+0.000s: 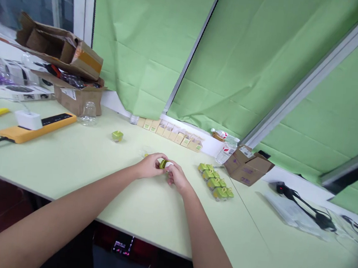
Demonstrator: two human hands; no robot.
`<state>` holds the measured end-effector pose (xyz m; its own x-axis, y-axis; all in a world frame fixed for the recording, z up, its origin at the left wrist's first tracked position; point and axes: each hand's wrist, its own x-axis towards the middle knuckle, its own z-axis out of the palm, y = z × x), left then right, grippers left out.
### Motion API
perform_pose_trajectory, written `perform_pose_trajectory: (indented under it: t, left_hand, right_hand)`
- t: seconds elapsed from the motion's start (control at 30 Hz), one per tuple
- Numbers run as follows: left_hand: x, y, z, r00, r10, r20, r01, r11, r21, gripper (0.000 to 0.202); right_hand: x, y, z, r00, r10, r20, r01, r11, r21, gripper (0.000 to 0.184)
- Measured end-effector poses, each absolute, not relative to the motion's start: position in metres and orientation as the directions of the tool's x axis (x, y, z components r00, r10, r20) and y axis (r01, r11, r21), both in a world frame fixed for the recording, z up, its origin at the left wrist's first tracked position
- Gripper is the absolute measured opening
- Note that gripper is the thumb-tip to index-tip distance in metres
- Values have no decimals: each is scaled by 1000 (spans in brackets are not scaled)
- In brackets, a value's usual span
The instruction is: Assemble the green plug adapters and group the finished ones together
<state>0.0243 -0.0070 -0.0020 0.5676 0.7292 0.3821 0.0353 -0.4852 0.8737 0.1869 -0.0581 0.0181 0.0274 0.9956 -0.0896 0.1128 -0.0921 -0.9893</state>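
Over the middle of the table, my left hand (150, 166) is closed on a small olive-green piece (163, 164), which looks like a lid. My right hand (178, 179) meets it from the other side, its fingers pinching a small white piece (169, 165) against the green one. The fingers hide part of both pieces. Just behind my left hand lies a clear plastic part (143, 151) with something yellow beside it. A single green-topped small container (117, 135) stands further left. To the right, several green-topped containers with yellow loops (214, 181) sit in a cluster.
A row of small cardboard boxes (172, 134) lines the back edge. An orange power strip (43, 127), a clear jar (89, 113) and stacked cartons (76, 97) stand left. Bottles (226, 152), an opened carton (247, 166) and black cables (309, 210) are right.
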Motion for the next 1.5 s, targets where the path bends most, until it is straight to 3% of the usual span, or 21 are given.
perform_pose_trajectory:
  t: [0.13, 0.2, 0.33, 0.43, 0.6, 0.7, 0.8, 0.87, 0.97, 1.03, 1.13, 1.23, 1.5]
  left_hand:
    - [23, 0, -7, 525, 766, 372, 50, -464, 885, 45]
    - [21, 4, -8, 484, 788, 381, 57, -463, 884, 44]
    - [19, 7, -6, 410, 795, 447, 78, -519, 851, 44]
    - [19, 6, -3, 375, 758, 533, 80, -599, 797, 49]
    - [21, 4, -1, 371, 716, 591, 107, -665, 739, 43]
    - [20, 2, 1, 359, 750, 556, 122, -628, 768, 43]
    - [20, -2, 6, 341, 763, 550, 140, -620, 772, 43]
    - [21, -3, 8, 321, 757, 569, 160, -635, 756, 44]
    - [24, -4, 9, 291, 771, 567, 120, -617, 778, 46]
    - [27, -3, 9, 266, 800, 538, -2, -558, 830, 48]
    - [29, -1, 10, 256, 851, 458, -228, -408, 884, 51]
    - [29, -1, 13, 309, 873, 378, -348, -266, 899, 49]
    - [27, -1, 13, 410, 867, 282, -353, -134, 926, 53]
  right_hand:
    - [190, -56, 18, 54, 997, -52, 36, -54, -998, 48]
    - [193, -54, 18, 145, 989, -2, 101, -16, -995, 46]
    - [204, -53, 18, 378, 892, 247, 539, 5, -842, 36]
    - [211, -52, 16, 336, 858, 388, 756, 0, -654, 32]
    - [215, -53, 8, 151, 950, 272, 868, 4, -497, 26]
    - [216, -54, 8, 164, 957, 238, 878, -32, -477, 36]
    - [214, -56, 14, 210, 921, 327, 852, -8, -523, 45]
    - [211, -55, 19, 235, 894, 381, 766, 71, -639, 39]
    - [202, -53, 25, 236, 925, 297, 422, 178, -889, 31]
    - [196, -53, 27, 195, 957, 213, 213, 171, -962, 32]
    - [190, -56, 30, 166, 972, 167, 132, 146, -980, 34]
    - [188, -59, 32, 170, 975, 143, 105, 126, -986, 39]
    - [192, -55, 27, 223, 952, 210, 83, 197, -977, 32]
